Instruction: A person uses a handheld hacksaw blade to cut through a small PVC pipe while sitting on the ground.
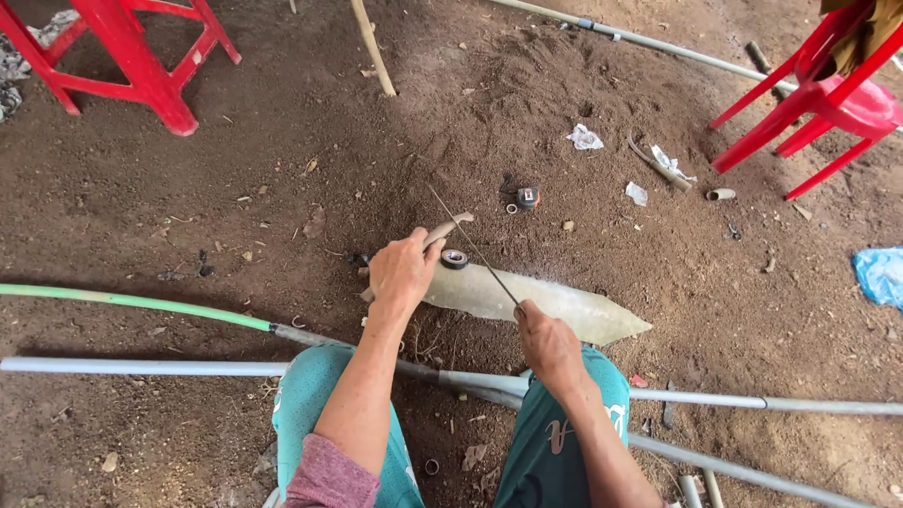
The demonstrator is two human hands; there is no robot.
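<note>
Hands are seen from the head camera above bare brown earth. The left hand (403,271) is closed around a short wooden handle (444,229), whose tip sticks out beyond the knuckles. The right hand (548,343) is pinched shut on the near end of a thin metal rod (473,248), which slants up and away past the left hand's fingers. Between the two hands, and stretching out to the right of the right hand, a pale pointed sheet (564,309) lies flat on the soil. A small dark ring (454,259) rests at the sheet's edge, just beside the left hand. Beyond the hands a tiny red-and-grey object (528,197) is set on the ground, with scraps of white paper (584,138) farther off. Under both forearms grey pipes (771,404) are laid crosswise over the knees, which are clothed in teal trousers (310,395). To the left of the left hand a green pipe (132,302) runs outward. Red plastic stools (141,58) stand well away at both far corners.
</note>
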